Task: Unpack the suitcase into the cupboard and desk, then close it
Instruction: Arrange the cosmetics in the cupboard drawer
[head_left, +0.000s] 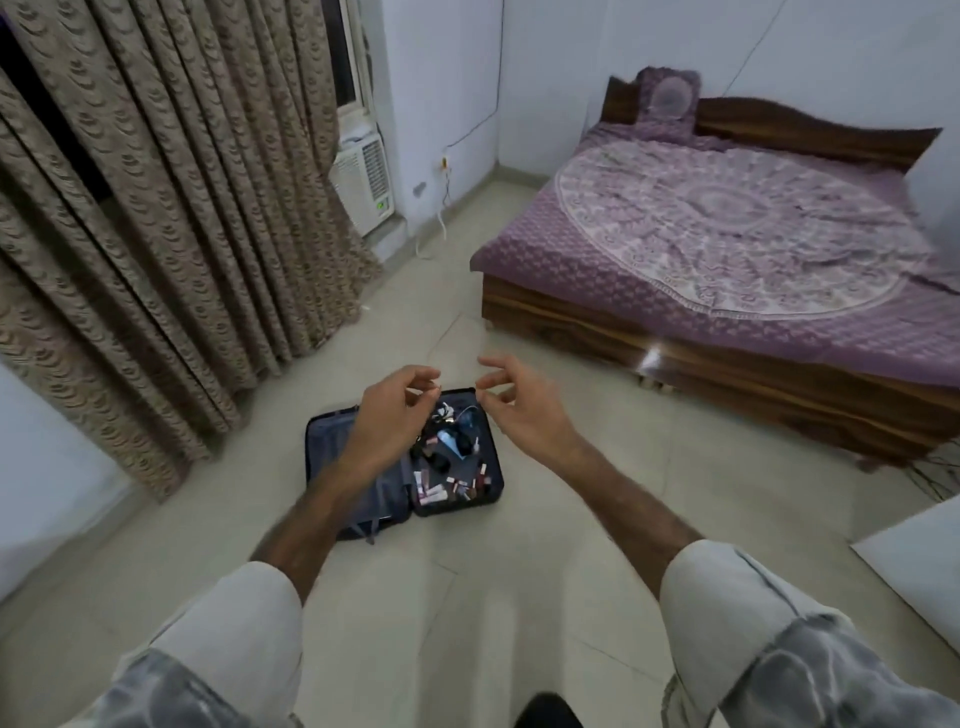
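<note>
A dark blue suitcase (332, 441) lies open flat on the floor in front of me. Its right half holds a jumble of small items (452, 467): cables, a light blue object, several small tubes and bottles. Its left half shows lining and a strap. My left hand (387, 415) hovers above the case with fingers curled loosely and apart. My right hand (519, 405) is raised beside it, fingers spread and slightly bent. Neither hand holds anything that I can make out. Both sleeves are light grey.
A wooden bed (727, 374) with a purple patterned cover stands at the right. Brown curtains (156, 208) hang at the left, a white air conditioner (363, 182) beside them. A white surface edge (919, 561) juts in at the far right. Pale floor tiles surround the case.
</note>
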